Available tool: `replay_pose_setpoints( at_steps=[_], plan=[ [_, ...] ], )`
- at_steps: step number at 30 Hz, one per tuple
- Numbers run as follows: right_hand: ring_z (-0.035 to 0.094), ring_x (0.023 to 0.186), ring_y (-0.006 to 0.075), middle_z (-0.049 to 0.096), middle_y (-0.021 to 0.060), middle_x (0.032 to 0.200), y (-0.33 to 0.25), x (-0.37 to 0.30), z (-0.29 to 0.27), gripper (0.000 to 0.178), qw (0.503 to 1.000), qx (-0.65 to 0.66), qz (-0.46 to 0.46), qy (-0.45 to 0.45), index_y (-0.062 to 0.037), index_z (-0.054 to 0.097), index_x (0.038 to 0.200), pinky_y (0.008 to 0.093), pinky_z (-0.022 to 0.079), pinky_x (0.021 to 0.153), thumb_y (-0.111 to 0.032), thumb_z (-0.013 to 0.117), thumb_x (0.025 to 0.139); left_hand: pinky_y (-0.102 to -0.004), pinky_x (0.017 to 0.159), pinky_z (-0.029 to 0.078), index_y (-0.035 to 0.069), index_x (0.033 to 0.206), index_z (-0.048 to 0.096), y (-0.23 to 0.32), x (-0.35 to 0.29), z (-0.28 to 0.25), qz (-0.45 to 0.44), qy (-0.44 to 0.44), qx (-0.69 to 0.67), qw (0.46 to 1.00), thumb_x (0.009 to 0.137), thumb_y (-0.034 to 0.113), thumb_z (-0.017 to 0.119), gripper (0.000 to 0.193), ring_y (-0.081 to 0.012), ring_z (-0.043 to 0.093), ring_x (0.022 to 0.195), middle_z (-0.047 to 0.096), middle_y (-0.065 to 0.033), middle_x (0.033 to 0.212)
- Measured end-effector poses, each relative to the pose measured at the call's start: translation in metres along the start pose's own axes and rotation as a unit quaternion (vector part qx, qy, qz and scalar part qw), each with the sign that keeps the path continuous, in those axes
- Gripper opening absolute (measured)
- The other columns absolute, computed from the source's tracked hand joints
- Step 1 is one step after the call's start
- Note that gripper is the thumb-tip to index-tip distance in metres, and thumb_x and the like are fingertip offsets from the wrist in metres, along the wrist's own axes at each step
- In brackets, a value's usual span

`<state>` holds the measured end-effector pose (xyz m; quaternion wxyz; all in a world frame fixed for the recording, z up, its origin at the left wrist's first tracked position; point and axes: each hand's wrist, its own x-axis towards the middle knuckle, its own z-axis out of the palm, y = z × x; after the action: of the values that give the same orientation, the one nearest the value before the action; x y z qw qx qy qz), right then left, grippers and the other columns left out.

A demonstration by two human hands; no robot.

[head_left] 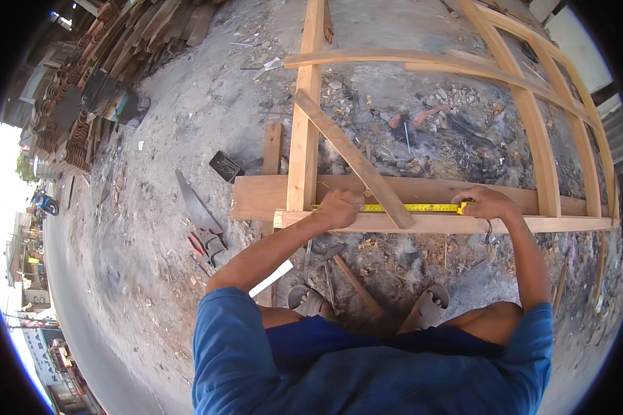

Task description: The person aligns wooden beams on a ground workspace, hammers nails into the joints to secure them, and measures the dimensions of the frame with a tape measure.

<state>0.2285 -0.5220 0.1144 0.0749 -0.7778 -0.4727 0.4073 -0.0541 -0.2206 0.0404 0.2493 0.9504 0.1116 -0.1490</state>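
A yellow tape measure (422, 207) is stretched along the near rail (491, 225) of a wooden frame, passing under a slanting brace (356, 162). My right hand (486, 203) grips its yellow case at the right. Near the frame's left upright (304, 138), my left hand (340, 209) is closed on the blade close to its end; the fingers hide the very tip. Behind the tape lies a wide brown board (256, 197), beneath the frame.
A handsaw (197, 204) and red-handled pliers (196, 244) lie on the ground at left, by a black box (226, 167). Between my sandalled feet is a hammer (356, 283). A screwdriver (407, 135) lies inside the frame. Stacked planks and tiles (118, 69) stand far left.
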Motion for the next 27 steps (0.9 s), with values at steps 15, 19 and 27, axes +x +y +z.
replay_pose_setpoints(
  at_steps=[15,19,27],
  plan=[
    [0.061,0.114,0.0378,0.068,0.0193,0.118,0.216,-0.15,-0.022,0.044,0.904,-0.085,0.25,0.337,-0.0143,0.075,0.114,0.0424,0.049,0.102,-0.005,0.071,0.071,-0.0461,0.087,0.048,0.003,0.094,0.064,-0.019,-0.003,-0.021,0.001,-0.056,-0.052,0.997,0.097,0.021,0.059,0.019,-0.0375,0.063,0.095,0.064,-0.0201,0.092],
    [0.063,0.111,0.0375,0.069,0.019,0.114,0.271,-0.193,-0.011,0.044,0.858,-0.07,0.286,0.421,-0.0128,0.076,0.111,0.0409,0.051,0.099,-0.001,0.07,0.069,-0.0467,0.088,0.047,0.002,0.09,0.062,-0.011,-0.001,-0.026,0.05,-0.041,0.01,0.998,0.094,0.018,0.061,0.016,-0.038,0.06,0.096,0.061,-0.0188,0.095],
    [0.05,0.131,0.0368,0.064,0.0176,0.128,0.35,-0.219,0.009,0.045,0.801,-0.086,0.329,0.492,-0.0191,0.076,0.115,0.0475,0.04,0.111,0.001,0.067,0.076,-0.0483,0.084,0.048,0.001,0.088,0.064,-0.002,0.0,-0.032,0.011,-0.047,-0.001,0.999,0.09,0.009,0.063,0.008,-0.0403,0.061,0.092,0.063,-0.0199,0.092]
  ],
)
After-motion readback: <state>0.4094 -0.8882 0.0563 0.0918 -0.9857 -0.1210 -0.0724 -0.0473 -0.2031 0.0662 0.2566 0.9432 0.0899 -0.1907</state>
